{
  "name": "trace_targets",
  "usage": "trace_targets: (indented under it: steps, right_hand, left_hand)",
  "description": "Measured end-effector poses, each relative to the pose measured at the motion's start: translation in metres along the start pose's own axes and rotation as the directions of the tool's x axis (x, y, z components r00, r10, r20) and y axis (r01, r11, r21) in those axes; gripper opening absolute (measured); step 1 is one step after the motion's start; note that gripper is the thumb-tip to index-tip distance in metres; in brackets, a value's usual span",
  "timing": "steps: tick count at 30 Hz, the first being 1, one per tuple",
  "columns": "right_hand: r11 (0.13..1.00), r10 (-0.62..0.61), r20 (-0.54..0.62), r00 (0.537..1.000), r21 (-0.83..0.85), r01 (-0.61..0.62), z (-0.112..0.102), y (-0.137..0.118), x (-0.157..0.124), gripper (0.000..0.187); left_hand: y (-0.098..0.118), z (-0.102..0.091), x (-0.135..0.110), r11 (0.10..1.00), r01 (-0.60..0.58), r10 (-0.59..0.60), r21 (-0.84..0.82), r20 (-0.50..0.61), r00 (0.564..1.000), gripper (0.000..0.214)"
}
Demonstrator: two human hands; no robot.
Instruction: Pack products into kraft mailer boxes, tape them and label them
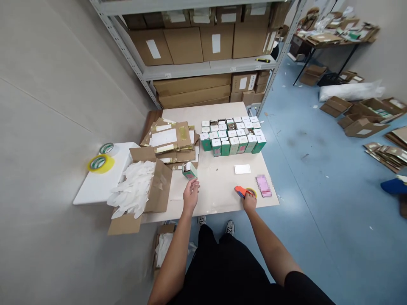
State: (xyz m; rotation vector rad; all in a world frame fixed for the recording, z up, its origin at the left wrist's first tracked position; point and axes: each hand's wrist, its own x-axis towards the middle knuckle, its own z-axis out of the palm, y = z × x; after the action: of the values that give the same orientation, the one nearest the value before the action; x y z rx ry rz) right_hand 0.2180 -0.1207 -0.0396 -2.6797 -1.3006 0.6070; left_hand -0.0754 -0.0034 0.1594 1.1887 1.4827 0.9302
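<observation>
My right hand (249, 203) is closed around an orange tape dispenser (241, 190) with a yellow roll, low over the table near its front edge. To the left, my left hand (190, 194) is open, its fingers slightly bent and apart. Just beyond its fingertips stands a small green-and-white box (190, 170); whether they touch it is hard to tell. A white slip (242, 169) and a blurred pink card or phone (263, 185) lie near my right hand. Several green-and-white boxes (233, 137) stand in rows at the back right, a few with open tops.
Flattened cardboard (173, 140) is piled at the table's back left. A carton of white gloves or packing material (135, 186) stands at the left edge, beside tape rolls (101, 163). Behind the table rises a metal shelf (210, 67) with cartons. Open boxes (362, 118) lie on the floor.
</observation>
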Motion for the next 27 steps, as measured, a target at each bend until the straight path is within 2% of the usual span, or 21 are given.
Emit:
trace_targets:
  steps: [3,6,10,13,16,20,24,27]
  right_hand:
    - [0.994,-0.009,-0.035,0.999,0.112,0.013,-0.024,-0.01,0.001,0.053]
    - [0.952,-0.051,-0.109,0.993,0.294,0.082,-0.053,-0.024,0.0,0.056]
    - [0.819,-0.111,-0.236,0.965,0.528,0.223,-0.096,-0.053,-0.003,0.06]
    - [0.684,-0.181,-0.293,0.939,0.648,0.334,-0.123,-0.087,-0.004,0.063]
    - [0.559,-0.265,-0.3,0.916,0.726,0.4,-0.14,-0.129,-0.005,0.062]
    - [0.45,-0.375,-0.273,0.886,0.782,0.431,-0.147,-0.182,-0.007,0.061]
    - [0.425,-0.448,-0.25,0.858,0.785,0.45,-0.137,-0.231,-0.003,0.061]
    - [0.432,-0.482,-0.228,0.846,0.779,0.455,-0.127,-0.271,0.004,0.062]
  left_hand:
    - [0.012,0.024,0.0,0.998,-0.047,0.048,-0.029,0.025,0.999,0.043]
    - [0.026,0.044,0.001,0.992,-0.124,0.125,-0.036,0.035,0.992,0.041]
    - [0.045,0.058,-0.002,0.973,-0.224,0.226,-0.059,0.036,0.973,0.037]
    - [0.058,0.056,-0.004,0.961,-0.265,0.268,-0.075,0.038,0.963,0.038]
    - [0.066,0.043,-0.002,0.952,-0.296,0.299,-0.079,0.027,0.954,0.041]
    - [0.065,0.013,0.011,0.951,-0.301,0.299,-0.071,-0.041,0.953,0.042]
    - [0.058,-0.026,0.036,0.959,-0.272,0.262,-0.078,-0.115,0.958,0.043]
    - [0.054,-0.064,0.065,0.956,-0.287,0.275,-0.056,-0.16,0.948,0.043]
